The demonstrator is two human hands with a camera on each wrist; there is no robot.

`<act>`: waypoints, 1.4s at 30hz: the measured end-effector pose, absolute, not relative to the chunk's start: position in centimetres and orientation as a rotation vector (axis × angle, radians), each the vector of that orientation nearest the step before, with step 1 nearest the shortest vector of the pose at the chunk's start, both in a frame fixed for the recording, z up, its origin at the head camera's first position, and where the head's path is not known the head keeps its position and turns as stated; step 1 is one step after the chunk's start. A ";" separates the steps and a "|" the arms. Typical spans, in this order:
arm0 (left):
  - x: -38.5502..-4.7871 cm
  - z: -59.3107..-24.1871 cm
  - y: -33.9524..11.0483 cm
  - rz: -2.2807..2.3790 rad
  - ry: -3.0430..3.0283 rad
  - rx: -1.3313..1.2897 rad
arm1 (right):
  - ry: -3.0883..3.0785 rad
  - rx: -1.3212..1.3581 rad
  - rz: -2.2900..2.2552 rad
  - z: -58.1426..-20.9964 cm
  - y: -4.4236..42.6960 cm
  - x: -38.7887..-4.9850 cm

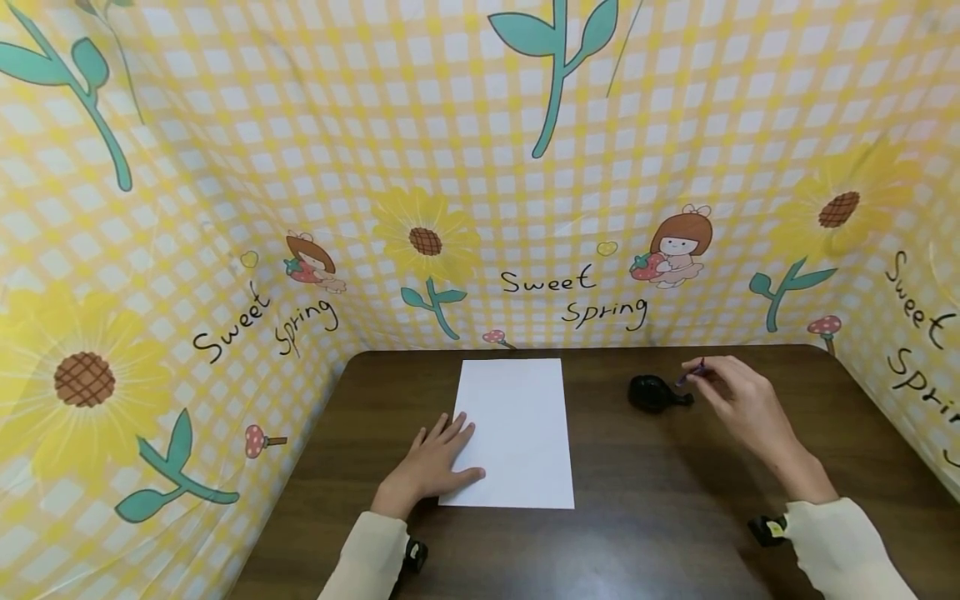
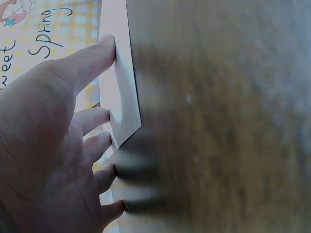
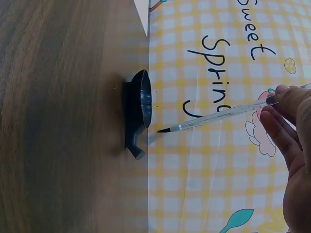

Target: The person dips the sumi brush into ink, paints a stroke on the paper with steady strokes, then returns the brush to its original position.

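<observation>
A white sheet of paper [image 1: 517, 433] lies on the brown table. My left hand [image 1: 431, 462] rests with spread fingers on its left edge; in the left wrist view the thumb and fingertips of that hand [image 2: 58, 111] touch the paper [image 2: 121, 92] and the table. Between thumb and fingers my right hand [image 1: 750, 408] pinches a slim brush with a clear handle [image 3: 218, 115] and a dark tip. Its tip points toward a small black dish with a short handle [image 1: 651, 393], apart from it. The right wrist view shows the dish [image 3: 138, 104] upright and the hand [image 3: 294, 131] beyond it.
The wooden table [image 1: 622, 542] ends at a yellow-and-white checked cloth [image 1: 525, 200] with printed flowers and lettering, which stands behind it and along both sides. A dark wrist camera [image 1: 768, 530] sits at the right cuff, another [image 1: 415, 554] at the left.
</observation>
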State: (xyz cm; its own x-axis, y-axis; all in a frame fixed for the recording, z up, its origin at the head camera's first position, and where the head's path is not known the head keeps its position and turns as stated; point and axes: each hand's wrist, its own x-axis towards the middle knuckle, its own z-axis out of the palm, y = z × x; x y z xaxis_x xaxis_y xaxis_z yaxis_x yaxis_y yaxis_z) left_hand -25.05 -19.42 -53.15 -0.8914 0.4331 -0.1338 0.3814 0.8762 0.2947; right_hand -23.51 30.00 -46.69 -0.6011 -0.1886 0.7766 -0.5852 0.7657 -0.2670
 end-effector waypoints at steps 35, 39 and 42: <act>-25.0 -53.2 -19.4 0.380 2.841 0.600 | -2.123 0.444 0.820 -45.9 29.9 -24.8; -25.0 -53.3 -19.3 0.381 2.842 0.603 | -2.117 0.430 0.855 -46.1 30.0 -25.0; -25.0 -53.2 -19.3 0.382 2.842 0.603 | -2.118 0.421 0.894 -46.2 30.1 -25.0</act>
State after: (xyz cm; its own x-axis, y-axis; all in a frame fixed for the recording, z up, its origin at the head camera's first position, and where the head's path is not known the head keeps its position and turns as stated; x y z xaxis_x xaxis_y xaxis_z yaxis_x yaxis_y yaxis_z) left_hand -24.98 -19.30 -53.23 -0.8940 0.4219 -0.1507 0.3672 0.8828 0.2931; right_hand -24.95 30.05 -46.22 -0.6384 -0.0011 0.7697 -0.5524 0.6970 -0.4572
